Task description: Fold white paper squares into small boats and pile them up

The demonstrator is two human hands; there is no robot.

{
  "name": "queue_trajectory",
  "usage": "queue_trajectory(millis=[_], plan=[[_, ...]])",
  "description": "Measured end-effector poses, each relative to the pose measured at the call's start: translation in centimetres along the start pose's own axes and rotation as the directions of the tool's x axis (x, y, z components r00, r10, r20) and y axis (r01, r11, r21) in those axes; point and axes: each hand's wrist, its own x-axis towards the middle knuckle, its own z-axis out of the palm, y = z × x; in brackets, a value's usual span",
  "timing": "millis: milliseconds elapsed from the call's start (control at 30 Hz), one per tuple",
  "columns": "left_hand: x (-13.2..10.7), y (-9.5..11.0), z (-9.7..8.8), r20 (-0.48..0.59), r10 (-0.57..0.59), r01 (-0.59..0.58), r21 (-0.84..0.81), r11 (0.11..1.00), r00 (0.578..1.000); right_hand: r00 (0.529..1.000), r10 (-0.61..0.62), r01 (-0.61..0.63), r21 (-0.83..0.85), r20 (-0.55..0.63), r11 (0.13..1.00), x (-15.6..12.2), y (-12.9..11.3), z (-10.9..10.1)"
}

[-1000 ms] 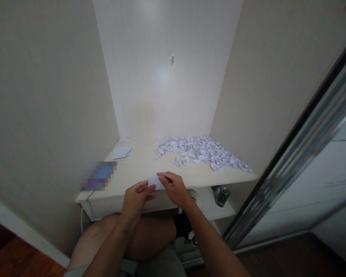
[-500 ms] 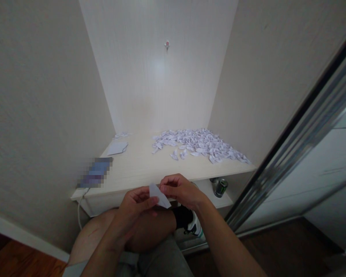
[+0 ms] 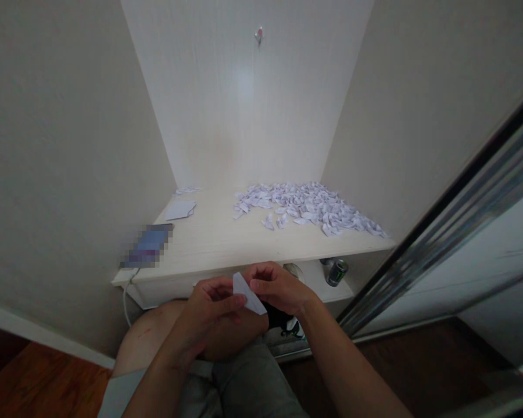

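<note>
A small white piece of paper (image 3: 247,293) is pinched between both hands, just below the front edge of the pale wooden desk (image 3: 218,244). My left hand (image 3: 211,307) grips its left side with curled fingers. My right hand (image 3: 276,287) pinches its right side with thumb and forefinger. Both hands hover over my bare knee. A large heap of small folded white paper pieces (image 3: 307,206) lies on the desk's right half.
A stack of white paper sheets (image 3: 180,209) lies at the desk's back left, with a few scraps behind it. A blurred blue flat object (image 3: 148,246) with a white cable sits at the left front. A drink can (image 3: 337,272) stands on the shelf below. A sliding door frame (image 3: 440,232) runs along the right.
My hands have come back off the desk with the paper, to below its front edge. The view has tilted down a little.
</note>
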Motion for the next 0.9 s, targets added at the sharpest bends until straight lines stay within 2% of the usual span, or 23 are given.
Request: queue_trajectory(millis=[200,400,500,567,633,667,733,900], plan=[[-0.2,-0.1,0.5,-0.166,0.091,-0.079,0.080,0.994,0.982,0.989,-0.143,0.132,-0.212,-0.038,0.968,-0.3,-0.3,0.2],[-0.6,-0.5,0.8,-0.281,0.193,-0.148,0.177,0.973,0.940,0.947,-0.300,0.243,-0.359,-0.112,0.901,-0.7,0.0,0.9],[-0.6,-0.6,1.0,-0.327,0.189,-0.152,0.137,0.979,0.926,0.917,-0.371,0.288,-0.404,-0.144,0.868,-0.8,0.6,1.2],[-0.4,-0.8,1.2,-0.371,0.176,-0.166,0.059,0.984,0.912,0.854,-0.488,0.330,-0.534,-0.183,0.779,-1.0,0.9,1.6],[-0.2,-1.0,1.3,-0.415,0.165,-0.186,-0.009,0.983,0.895,0.775,-0.608,0.327,-0.715,-0.171,0.618,-1.1,1.3,2.1],[-0.1,-1.0,1.4,-0.433,0.163,-0.194,-0.028,0.981,0.886,0.751,-0.645,0.309,-0.786,-0.144,0.536,-1.2,1.4,2.4],[0.1,-1.2,1.5,-0.458,0.162,-0.204,-0.041,0.978,0.874,0.726,-0.683,0.281,-0.870,-0.083,0.405,-1.2,1.9,2.9],[0.4,-0.8,1.9,-0.508,0.144,-0.179,-0.019,0.984,0.849,0.670,-0.741,0.260,-0.948,0.039,0.186,-1.0,3.2,3.5]])
